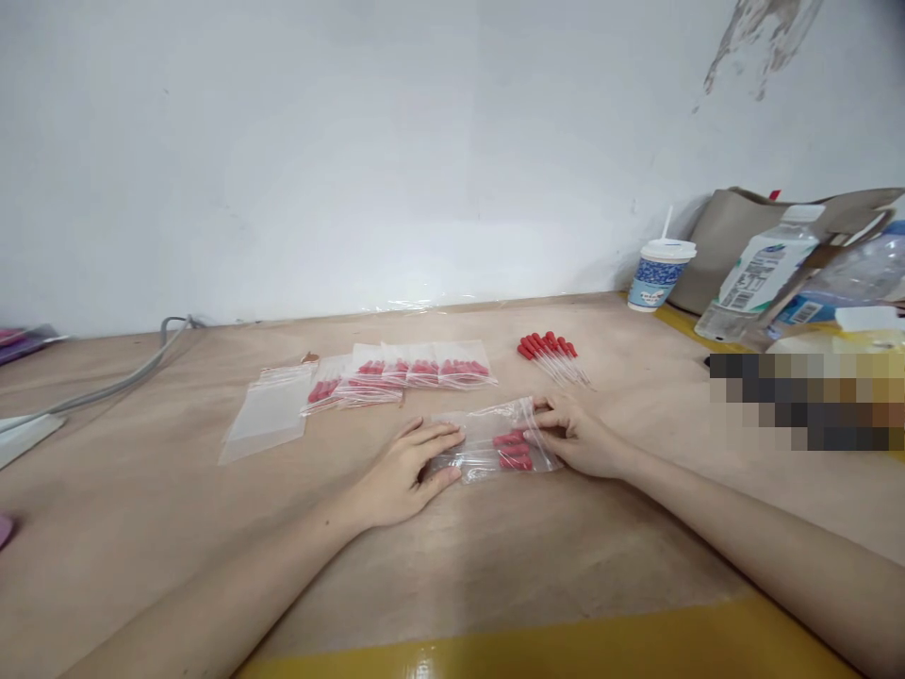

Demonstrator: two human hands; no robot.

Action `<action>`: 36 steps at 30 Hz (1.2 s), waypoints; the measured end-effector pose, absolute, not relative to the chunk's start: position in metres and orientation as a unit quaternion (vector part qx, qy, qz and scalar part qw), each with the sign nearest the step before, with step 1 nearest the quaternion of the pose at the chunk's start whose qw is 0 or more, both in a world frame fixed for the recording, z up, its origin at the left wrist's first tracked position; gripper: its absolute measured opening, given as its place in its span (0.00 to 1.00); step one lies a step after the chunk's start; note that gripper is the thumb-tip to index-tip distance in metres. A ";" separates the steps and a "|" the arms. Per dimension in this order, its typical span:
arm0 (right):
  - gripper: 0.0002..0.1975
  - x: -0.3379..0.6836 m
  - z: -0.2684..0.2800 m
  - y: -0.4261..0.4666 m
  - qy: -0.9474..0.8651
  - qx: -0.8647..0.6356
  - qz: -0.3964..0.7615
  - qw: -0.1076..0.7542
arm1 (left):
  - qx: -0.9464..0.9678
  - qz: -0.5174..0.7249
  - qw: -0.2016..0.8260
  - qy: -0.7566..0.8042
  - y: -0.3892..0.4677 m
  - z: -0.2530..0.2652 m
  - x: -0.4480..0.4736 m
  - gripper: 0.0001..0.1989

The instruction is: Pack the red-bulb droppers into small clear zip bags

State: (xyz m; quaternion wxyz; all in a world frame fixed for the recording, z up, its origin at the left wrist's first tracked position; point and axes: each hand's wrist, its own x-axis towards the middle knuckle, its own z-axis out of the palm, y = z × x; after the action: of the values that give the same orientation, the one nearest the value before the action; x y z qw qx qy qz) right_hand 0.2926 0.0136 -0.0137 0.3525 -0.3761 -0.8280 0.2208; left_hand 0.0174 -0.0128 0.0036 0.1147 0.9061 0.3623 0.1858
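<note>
A clear zip bag (472, 459) lies flat on the paper-covered table, with several red-bulbed droppers (515, 462) inside. My left hand (403, 476) rests on the bag's left end, fingers stretched out and thumb apart. At the right end, my right hand (576, 436) grips the bag's mouth between bent fingers and thumb. Beyond it lies a loose fan of red-bulbed droppers (548, 347). Overlapping filled zip bags (424, 372) form a row behind the left hand. Flat zip bags (269, 410) holding no droppers are stacked to their left.
At the back right stand a lidded paper cup (654, 278) with a straw, a plastic bottle (760, 273) and a grey bag (714, 236). A grey cable (134, 375) runs along the left. Yellow tape (495, 646) edges the table's front. The wall (353, 170) closes the back.
</note>
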 end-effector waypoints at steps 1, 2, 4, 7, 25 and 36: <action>0.09 0.295 -0.014 0.015 -0.825 -0.383 0.220 0.353 | 0.907 0.185 0.114 0.362 -0.013 0.004 0.017 0.20; 0.09 0.297 -0.013 0.018 -0.816 -0.401 0.218 0.354 | 0.907 0.185 0.114 0.362 -0.013 0.004 0.017 0.20; 0.09 0.304 -0.009 0.026 -0.784 -0.474 0.185 0.356 | 0.907 0.185 0.112 0.362 -0.013 0.004 0.017 0.19; 0.08 0.313 -0.001 0.044 -0.734 -0.588 0.074 0.331 | 0.907 0.186 0.113 0.360 -0.013 0.005 0.017 0.19; 0.10 0.282 0.011 0.113 -0.604 -0.751 0.014 0.269 | 0.907 0.181 0.113 0.363 -0.014 0.005 0.016 0.20; 0.25 0.297 0.000 0.051 -0.586 -0.521 0.245 0.569 | 0.906 0.206 0.121 0.349 -0.014 0.004 0.018 0.20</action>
State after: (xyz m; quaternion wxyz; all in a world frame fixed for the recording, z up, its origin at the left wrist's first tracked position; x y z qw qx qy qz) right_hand 0.2966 0.0513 0.0001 0.5692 -0.5215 -0.5864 0.2452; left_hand 0.0175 -0.0140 0.0044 0.1214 0.9061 0.3490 0.2060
